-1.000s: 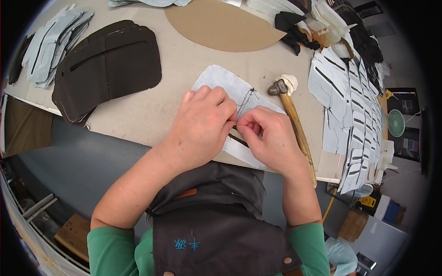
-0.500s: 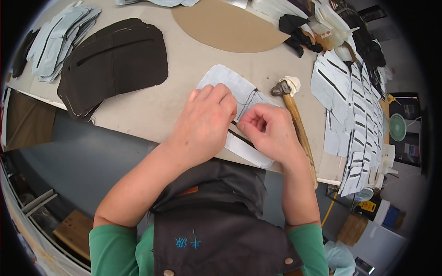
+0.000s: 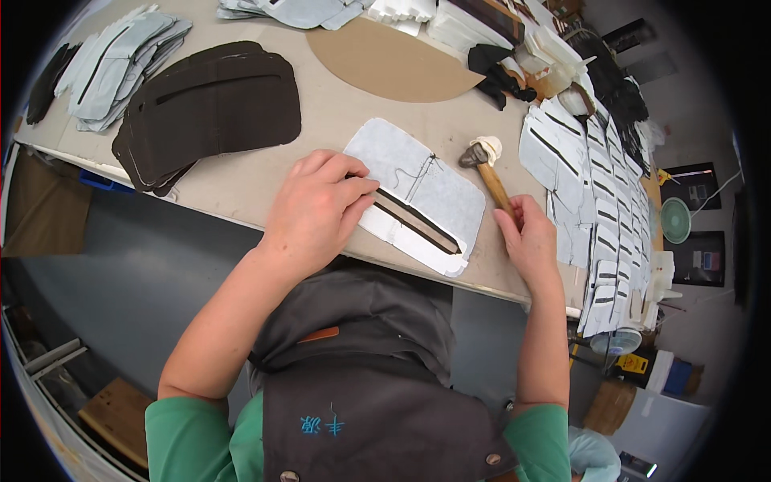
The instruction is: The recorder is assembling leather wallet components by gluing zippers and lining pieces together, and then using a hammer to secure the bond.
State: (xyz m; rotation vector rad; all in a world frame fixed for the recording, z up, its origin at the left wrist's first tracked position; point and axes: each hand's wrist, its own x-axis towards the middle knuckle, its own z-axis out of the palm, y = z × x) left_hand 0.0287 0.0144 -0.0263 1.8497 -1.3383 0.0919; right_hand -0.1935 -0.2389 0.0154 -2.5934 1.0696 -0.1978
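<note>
From the head camera, the left hand [image 3: 315, 210] lies flat, fingers together, pressing the pale grey rounded fabric panel with a dark slit strip [image 3: 418, 193] near the beige worktable's [image 3: 265, 173] front edge. The right hand [image 3: 528, 241] curls around the wooden-handled hammer [image 3: 490, 173] just right of the panel. A stack of dark brown panels [image 3: 213, 108] sits left.

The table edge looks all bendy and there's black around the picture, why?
Head view: a fisheye lens bows the table edge and leaves black corners. Even light, soft shadows. The left hand on the grey piece and right hand at the hammer look sharp.
</note>
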